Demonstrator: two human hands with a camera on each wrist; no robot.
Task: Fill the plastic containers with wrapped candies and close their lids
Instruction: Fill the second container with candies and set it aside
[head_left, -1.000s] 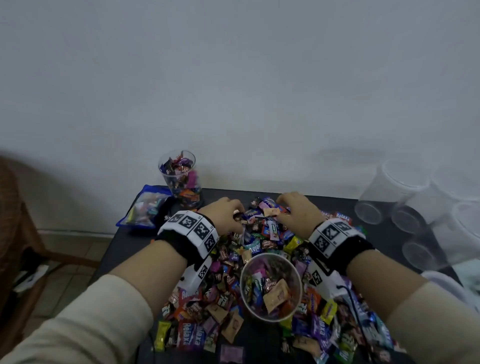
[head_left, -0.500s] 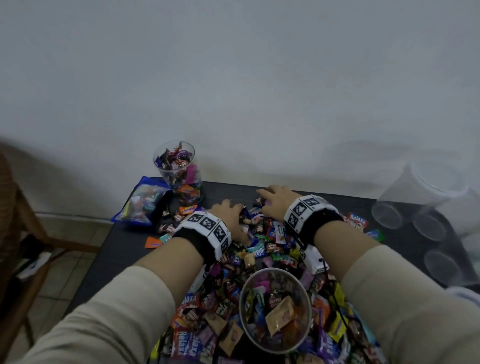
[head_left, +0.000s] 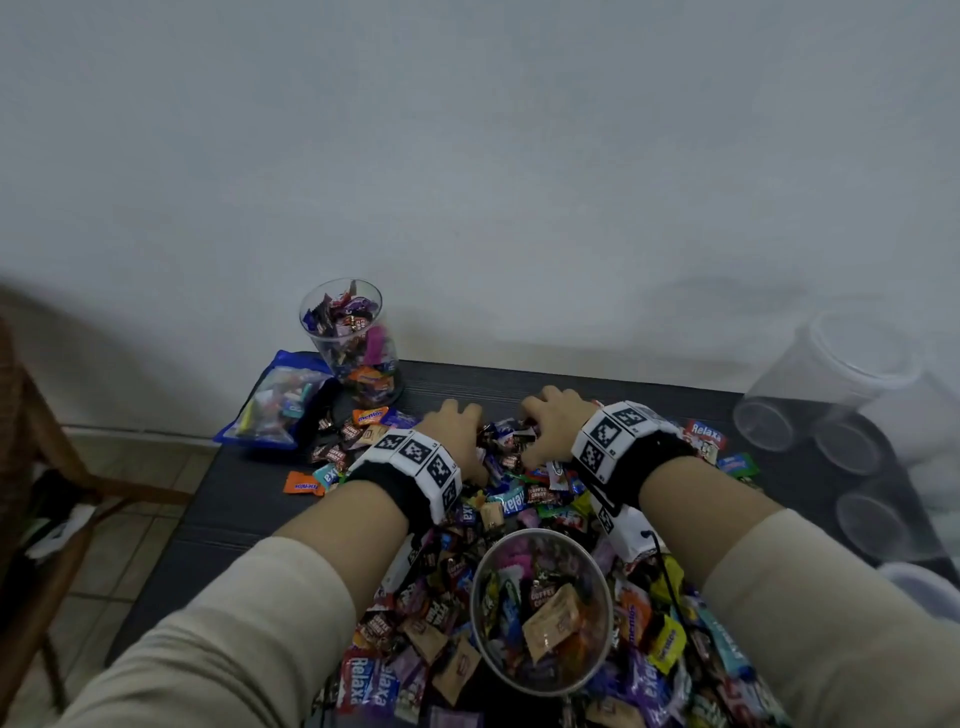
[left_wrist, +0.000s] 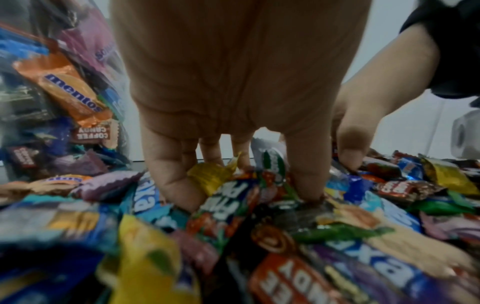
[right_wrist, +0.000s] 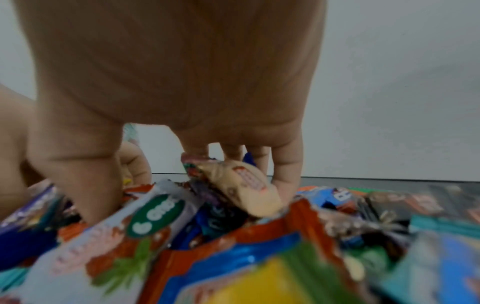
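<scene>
A heap of wrapped candies (head_left: 524, 499) covers the dark table (head_left: 244, 499). A clear plastic container (head_left: 540, 608), open and partly filled, stands in the heap close to me. Both hands are at the heap's far end, side by side. My left hand (head_left: 457, 426) digs its curled fingers into the candies (left_wrist: 223, 197) and grips a bunch. My right hand (head_left: 550, 421) does the same, with a beige candy (right_wrist: 241, 185) between its fingers (right_wrist: 285, 179) and thumb. The right hand's fingers (left_wrist: 348, 148) show in the left wrist view.
A second clear container (head_left: 345, 343), full of candies and without a lid, stands at the far left by a blue candy bag (head_left: 275, 400). Several empty clear containers (head_left: 831, 395) lie at the right edge. A wooden chair (head_left: 31, 467) stands on the left, a wall behind.
Both hands moved away from the near container to the far end of the heap and came closer together. The right hand shifted left. Their fingers have sunk into the candies.
</scene>
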